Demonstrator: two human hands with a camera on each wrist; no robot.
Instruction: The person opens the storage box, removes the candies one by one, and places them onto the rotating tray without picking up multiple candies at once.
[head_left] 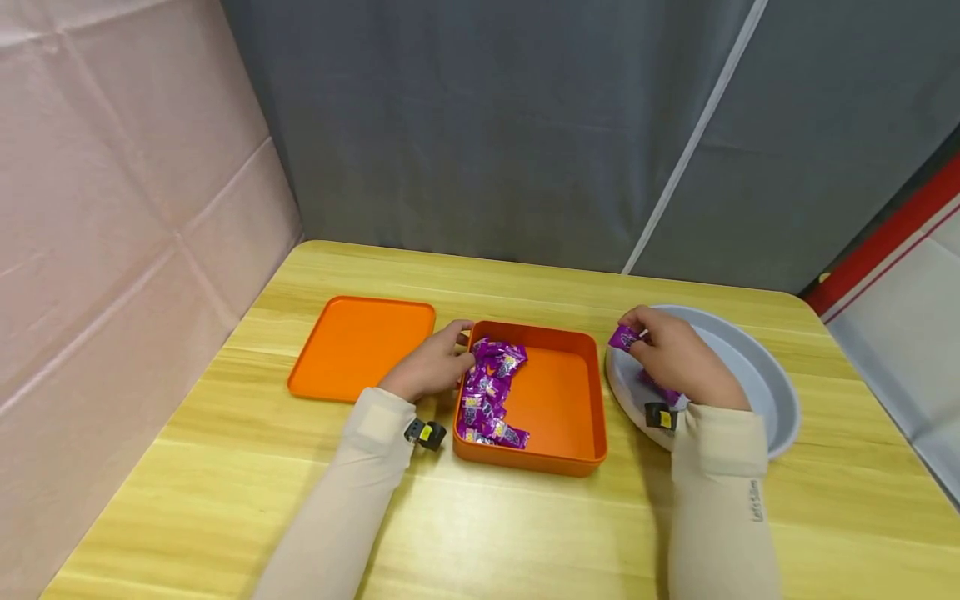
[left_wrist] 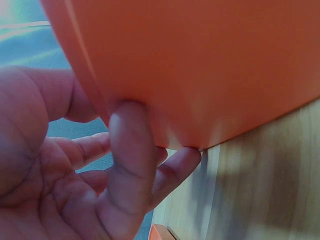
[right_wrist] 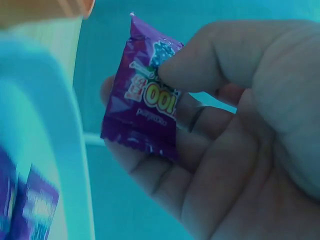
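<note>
Sachet point(head_left: 623, 337), a small glossy purple packet with crimped edges, sits pinched in the right hand point(head_left: 678, 360) at the rim of the plate point(head_left: 772, 392), at about 10 o'clock on that round, shallow, pale grey dish. More purple packets point(head_left: 662, 387) lie on the plate under the hand. From the head view, a square orange box point(head_left: 558, 398) with rounded corners and smooth matte walls stands at the middle of the grained, yellow wooden table point(head_left: 525, 525); a heap of candies point(head_left: 491, 392) fills its left half. The left hand point(head_left: 432, 365) rests at the box's 9 o'clock wall, fingers curled at the rim. A flat orange lid point(head_left: 360, 343) lies just left of it.

Left wrist view: the box's smooth orange wall point(left_wrist: 210, 70) fills the frame, and the fingers point(left_wrist: 127, 150) press against it, slightly bent, with wood grain to the right.

Right wrist view: thumb and fingers point(right_wrist: 200, 65) clamp the sachet point(right_wrist: 145, 100), whose shiny foil shows printed lettering and a sawtooth seam; blurred purple packets point(right_wrist: 30, 210) lie at 7 o'clock.
</note>
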